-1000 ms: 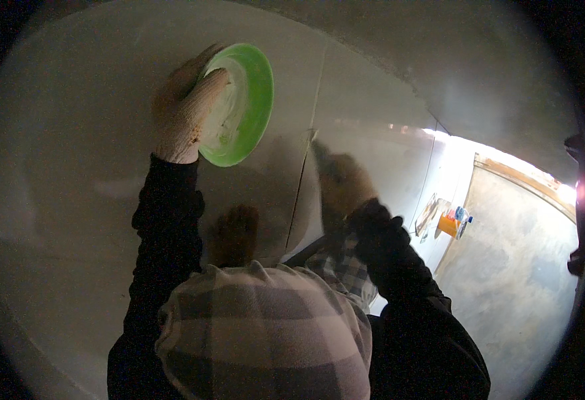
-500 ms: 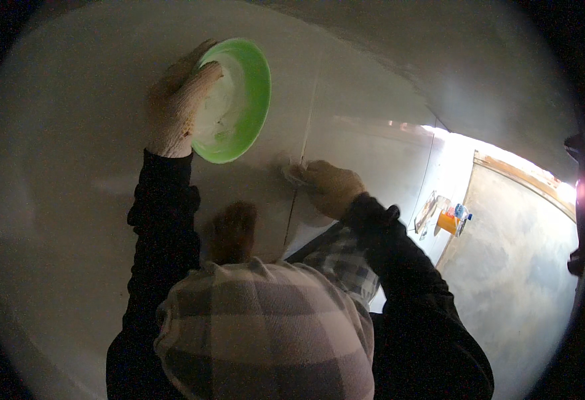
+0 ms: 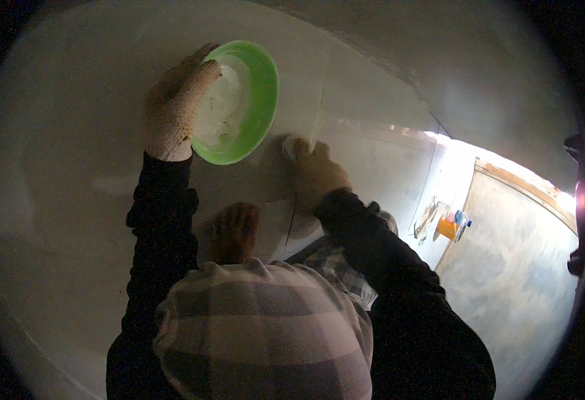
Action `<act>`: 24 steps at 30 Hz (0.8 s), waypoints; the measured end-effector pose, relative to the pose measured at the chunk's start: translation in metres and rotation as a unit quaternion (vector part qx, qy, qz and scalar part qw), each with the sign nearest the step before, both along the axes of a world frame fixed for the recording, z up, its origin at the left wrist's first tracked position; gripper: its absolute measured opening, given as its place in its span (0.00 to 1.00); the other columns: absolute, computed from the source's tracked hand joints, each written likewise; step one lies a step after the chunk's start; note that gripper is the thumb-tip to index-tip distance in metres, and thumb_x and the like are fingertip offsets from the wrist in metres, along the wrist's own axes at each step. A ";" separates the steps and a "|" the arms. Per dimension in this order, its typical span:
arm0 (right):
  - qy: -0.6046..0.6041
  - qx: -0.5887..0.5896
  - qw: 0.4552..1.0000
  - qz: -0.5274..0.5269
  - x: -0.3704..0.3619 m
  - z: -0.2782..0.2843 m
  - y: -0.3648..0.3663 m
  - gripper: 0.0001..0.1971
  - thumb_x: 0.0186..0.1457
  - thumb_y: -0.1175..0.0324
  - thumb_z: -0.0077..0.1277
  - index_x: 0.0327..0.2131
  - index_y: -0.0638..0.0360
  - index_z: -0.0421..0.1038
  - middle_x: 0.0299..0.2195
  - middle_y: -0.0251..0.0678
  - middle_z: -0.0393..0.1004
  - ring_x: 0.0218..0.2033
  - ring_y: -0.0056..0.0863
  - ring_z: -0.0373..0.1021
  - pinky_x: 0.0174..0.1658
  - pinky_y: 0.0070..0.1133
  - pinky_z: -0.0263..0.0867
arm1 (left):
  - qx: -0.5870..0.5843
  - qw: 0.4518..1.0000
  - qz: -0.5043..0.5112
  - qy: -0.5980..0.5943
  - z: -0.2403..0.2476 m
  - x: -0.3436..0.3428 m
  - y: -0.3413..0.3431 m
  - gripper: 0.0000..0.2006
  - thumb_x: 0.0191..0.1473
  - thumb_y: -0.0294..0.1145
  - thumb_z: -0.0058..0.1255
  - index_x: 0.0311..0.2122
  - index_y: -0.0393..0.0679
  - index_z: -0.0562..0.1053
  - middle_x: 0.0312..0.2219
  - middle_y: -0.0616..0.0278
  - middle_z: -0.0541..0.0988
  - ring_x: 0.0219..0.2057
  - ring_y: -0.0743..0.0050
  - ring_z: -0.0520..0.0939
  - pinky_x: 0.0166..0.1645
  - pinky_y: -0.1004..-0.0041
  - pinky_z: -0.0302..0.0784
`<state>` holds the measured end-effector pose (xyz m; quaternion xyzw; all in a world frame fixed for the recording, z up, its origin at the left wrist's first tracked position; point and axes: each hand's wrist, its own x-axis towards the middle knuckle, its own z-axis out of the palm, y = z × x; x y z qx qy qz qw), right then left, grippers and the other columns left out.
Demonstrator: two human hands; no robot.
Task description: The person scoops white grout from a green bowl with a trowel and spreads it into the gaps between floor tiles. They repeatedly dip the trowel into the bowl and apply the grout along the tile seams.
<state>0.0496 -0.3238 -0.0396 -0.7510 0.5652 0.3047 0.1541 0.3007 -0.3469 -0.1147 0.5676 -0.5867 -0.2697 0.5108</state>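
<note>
My left hand [image 3: 172, 107], in a knitted pale glove, grips a green bowl [image 3: 260, 110] by its left rim, thumb over the inside. The bowl is tilted and holds a whitish paste [image 3: 222, 110]. To the right and nearer, my right hand [image 3: 320, 175], also gloved, is closed and pressed down at a joint [image 3: 291, 223] between large floor tiles. A pale, small piece [image 3: 297, 147] shows at its fingertips; its kind is too dim to make out. Beyond the hand the joint looks whitish, nearer to me dark.
My bare foot [image 3: 234, 230] stands on the tiled floor [image 3: 86, 220], near my checked clothing [image 3: 266, 327]. A grey wall [image 3: 479, 80] rises at the far right. Further right are an orange container [image 3: 448, 229], a blue-capped bottle [image 3: 462, 219] and a pale mottled panel [image 3: 516, 260].
My right hand has moved away from me along the joint, slightly leftward, with the pale piece. The green bowl has shifted a little to the right in my left hand.
</note>
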 end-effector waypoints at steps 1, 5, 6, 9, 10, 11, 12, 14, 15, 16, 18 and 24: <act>0.021 0.096 0.993 -0.061 -0.006 0.009 0.001 0.24 0.57 0.69 0.40 0.58 0.60 0.56 0.47 0.47 0.68 0.52 0.45 0.65 0.47 0.37 0.71 | 0.019 0.999 -0.001 0.036 -0.003 0.002 0.000 0.13 0.60 0.32 0.47 0.49 0.47 0.74 0.47 0.56 0.78 0.43 0.62 0.82 0.46 0.65 0.79; 0.043 -0.002 0.995 0.094 -0.038 0.034 -0.040 0.27 0.56 0.73 0.42 0.60 0.52 0.57 0.46 0.44 0.70 0.46 0.41 0.68 0.47 0.31 0.71 | 0.033 0.990 0.004 0.136 -0.015 0.008 -0.002 0.14 0.61 0.34 0.46 0.50 0.44 0.73 0.45 0.53 0.78 0.43 0.62 0.82 0.45 0.65 0.80; 0.045 -0.047 0.991 0.120 -0.044 0.033 -0.063 0.28 0.55 0.75 0.42 0.61 0.49 0.57 0.44 0.43 0.71 0.42 0.41 0.70 0.47 0.31 0.71 | 0.047 0.987 0.006 0.156 -0.017 0.009 -0.002 0.14 0.61 0.35 0.45 0.50 0.43 0.72 0.45 0.52 0.78 0.43 0.63 0.82 0.45 0.65 0.80; 0.033 -0.080 0.986 0.144 -0.062 0.028 -0.135 0.26 0.58 0.71 0.39 0.61 0.40 0.57 0.42 0.46 0.74 0.42 0.45 0.72 0.46 0.35 0.71 | 0.153 0.983 0.039 0.096 -0.018 0.008 0.000 0.16 0.62 0.38 0.43 0.50 0.41 0.72 0.43 0.51 0.78 0.42 0.63 0.82 0.45 0.63 0.80; 0.028 -0.082 0.989 0.119 -0.066 0.023 -0.158 0.24 0.60 0.67 0.36 0.61 0.38 0.57 0.40 0.49 0.76 0.41 0.48 0.74 0.43 0.39 0.72 | 0.155 0.980 0.040 0.119 -0.019 0.006 0.002 0.16 0.62 0.38 0.43 0.50 0.41 0.72 0.43 0.51 0.78 0.42 0.63 0.82 0.45 0.63 0.80; 0.019 -0.097 0.985 0.144 -0.068 0.017 -0.177 0.23 0.61 0.65 0.35 0.61 0.38 0.57 0.43 0.48 0.75 0.44 0.49 0.73 0.46 0.40 0.71 | 0.121 0.984 0.037 0.122 -0.020 0.003 0.002 0.16 0.61 0.38 0.43 0.50 0.41 0.72 0.43 0.51 0.78 0.41 0.62 0.82 0.45 0.63 0.80; 0.018 -0.112 0.979 0.167 -0.070 0.011 -0.194 0.23 0.63 0.62 0.35 0.61 0.39 0.57 0.45 0.48 0.74 0.47 0.49 0.71 0.48 0.40 0.69 | 0.082 0.991 0.037 0.098 -0.021 0.001 0.003 0.16 0.61 0.37 0.44 0.50 0.41 0.72 0.43 0.52 0.78 0.41 0.61 0.82 0.44 0.63 0.80; 0.011 -0.163 0.963 0.216 -0.073 -0.004 -0.214 0.21 0.62 0.62 0.37 0.59 0.38 0.61 0.43 0.46 0.75 0.43 0.45 0.73 0.49 0.35 0.69 | -0.002 0.999 0.041 0.021 -0.023 -0.002 0.003 0.16 0.59 0.35 0.45 0.50 0.42 0.72 0.42 0.52 0.79 0.41 0.59 0.82 0.44 0.63 0.79; 0.039 -0.172 0.960 0.219 -0.075 -0.010 -0.221 0.20 0.62 0.61 0.38 0.58 0.37 0.63 0.42 0.44 0.75 0.41 0.43 0.74 0.50 0.32 0.69 | -0.047 0.998 0.042 -0.032 -0.026 -0.004 0.004 0.16 0.58 0.34 0.47 0.50 0.42 0.72 0.42 0.52 0.79 0.41 0.58 0.82 0.44 0.63 0.79; 0.021 -0.168 0.965 0.201 -0.076 -0.015 -0.225 0.20 0.63 0.61 0.37 0.58 0.37 0.63 0.44 0.44 0.74 0.43 0.43 0.73 0.51 0.33 0.69 | -0.065 0.995 0.045 -0.059 -0.027 -0.005 0.004 0.16 0.57 0.33 0.47 0.50 0.43 0.72 0.42 0.52 0.79 0.41 0.57 0.82 0.44 0.63 0.79; 0.025 -0.137 0.978 0.153 -0.076 -0.023 -0.226 0.19 0.64 0.61 0.34 0.58 0.36 0.63 0.47 0.43 0.72 0.47 0.41 0.72 0.52 0.33 0.68 | -0.101 0.987 0.052 -0.111 -0.032 -0.008 0.005 0.17 0.55 0.31 0.49 0.51 0.44 0.72 0.41 0.52 0.80 0.40 0.55 0.82 0.43 0.64 0.79; -0.012 -0.031 0.979 0.200 -0.088 -0.021 -0.100 0.22 0.60 0.71 0.36 0.56 0.40 0.64 0.49 0.41 0.70 0.48 0.42 0.70 0.51 0.33 0.68 | 0.095 0.989 0.026 -0.111 -0.044 -0.011 0.000 0.18 0.55 0.32 0.49 0.52 0.43 0.71 0.41 0.52 0.80 0.39 0.53 0.82 0.42 0.64 0.79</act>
